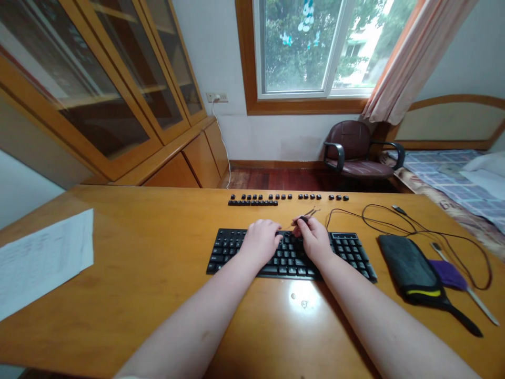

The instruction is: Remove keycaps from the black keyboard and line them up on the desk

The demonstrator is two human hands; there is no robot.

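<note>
A black keyboard (290,263) lies on the wooden desk, with some keycaps gone from its upper rows. My left hand (261,239) rests over its upper middle keys, thumb and index finger apart with nothing visible between them; the other fingertips are hidden. Pinched in my right hand (315,239), just above the keyboard, is a keycap puller (303,218) with a dark handle and thin wire prongs sticking up to the right. Loose black keycaps (252,202) are lined up in rows behind the keyboard.
A cable (366,213) loops across the desk's right side. A grey cleaning brush (410,266) lies there, partly over a purple cloth-like piece (447,275) and a white stick-like handle (483,306). Paper sheets (47,258) lie at left. Small droplets (303,303) sit near the front.
</note>
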